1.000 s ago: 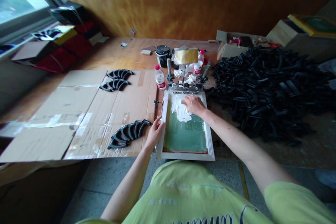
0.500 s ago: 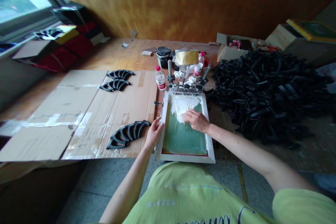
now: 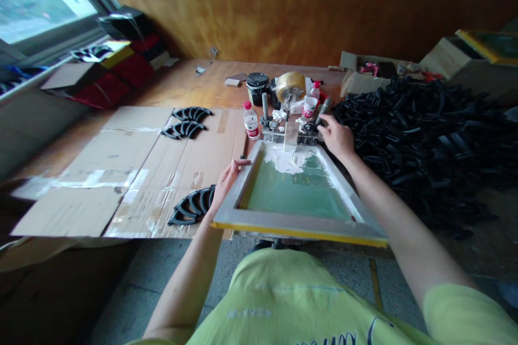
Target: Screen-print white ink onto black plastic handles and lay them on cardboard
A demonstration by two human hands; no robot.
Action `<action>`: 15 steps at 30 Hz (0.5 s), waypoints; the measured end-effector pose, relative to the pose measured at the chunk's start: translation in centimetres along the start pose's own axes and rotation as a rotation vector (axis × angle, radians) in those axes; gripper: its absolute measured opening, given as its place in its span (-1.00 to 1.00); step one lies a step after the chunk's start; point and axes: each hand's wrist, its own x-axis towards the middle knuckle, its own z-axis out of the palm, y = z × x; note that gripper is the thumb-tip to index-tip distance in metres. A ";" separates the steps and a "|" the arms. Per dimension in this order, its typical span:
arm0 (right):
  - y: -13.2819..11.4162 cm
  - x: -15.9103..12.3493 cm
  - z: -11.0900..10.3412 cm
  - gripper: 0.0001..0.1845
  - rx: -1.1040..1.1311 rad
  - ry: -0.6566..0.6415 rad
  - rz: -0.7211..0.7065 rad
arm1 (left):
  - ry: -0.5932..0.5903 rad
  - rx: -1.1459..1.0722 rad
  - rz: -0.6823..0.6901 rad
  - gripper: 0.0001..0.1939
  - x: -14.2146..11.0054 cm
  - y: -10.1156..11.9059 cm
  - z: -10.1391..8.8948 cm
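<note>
A screen printing frame tilts up toward me, its near edge raised and its far edge at the metal hinge clamp. White ink lies across the far end of its green mesh. My left hand grips the left side of the frame. A flat, pale squeegee stands by itself at the far end of the screen. My right hand is beside the right end of the clamp, fingers apart and bent, holding nothing.
Curved black plastic parts lie in rows on flattened cardboard at left. A big heap of similar parts fills the right. Behind the clamp are a red-capped bottle, a black tub and a tape roll.
The frame's near edge has risen, with my left hand on its side. My right hand has let go of the squeegee, leaving it standing at the far end, and moved right.
</note>
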 end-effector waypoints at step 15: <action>-2.6 -12.9 5.3 -0.89 0.143 -0.289 -0.469 | -0.005 -0.061 -0.264 -0.39 -4.8 -5.0 6.4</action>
